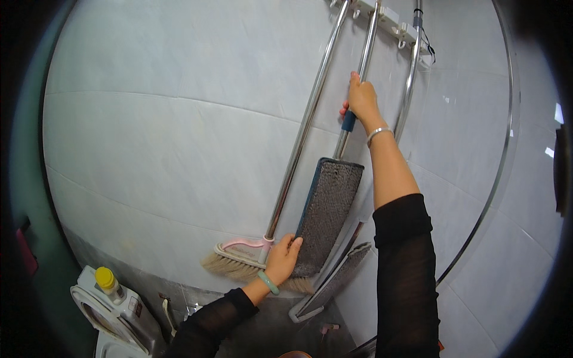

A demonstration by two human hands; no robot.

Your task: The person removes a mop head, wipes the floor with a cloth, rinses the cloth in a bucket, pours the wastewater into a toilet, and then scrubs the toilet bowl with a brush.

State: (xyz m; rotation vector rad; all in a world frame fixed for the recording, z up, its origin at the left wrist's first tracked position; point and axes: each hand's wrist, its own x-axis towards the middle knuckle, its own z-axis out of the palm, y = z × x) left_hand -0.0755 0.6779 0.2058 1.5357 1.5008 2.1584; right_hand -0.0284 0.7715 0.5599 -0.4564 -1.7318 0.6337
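Two-handed hold on a flat mop (332, 206) against a tiled wall (173, 137). The hands are working well apart, each clamped on the same tool. The right hand (363, 98) is wrapping its fingers around the metal pole, just above and partly over a dark blue collar (348, 122). The left hand (283, 256) is gripping the lower left edge of the mop's head, its thumb lying near the rim of the grey pad. The mop is hanging between two other long-handled tools, tilted, its pole leaning toward the upper right and its textured pad turning toward the viewer. The top of the pole is reaching a white wall rack (388, 22); whether it is sitting in a clip there cannot be told from this view. To the left, a broom (306, 128) is slanting parallel to the mop, its pink-and-white head standing beside the left hand and its pale bristles spreading downward. To the right, a second flat mop (338, 279) is resting low near the corner, its narrow head tilting. A green bangle (268, 283) is circling the left wrist and a silver one the right, both below black sleeves. At the lower left, a yellow cap (105, 277) is showing among pale plastic objects.
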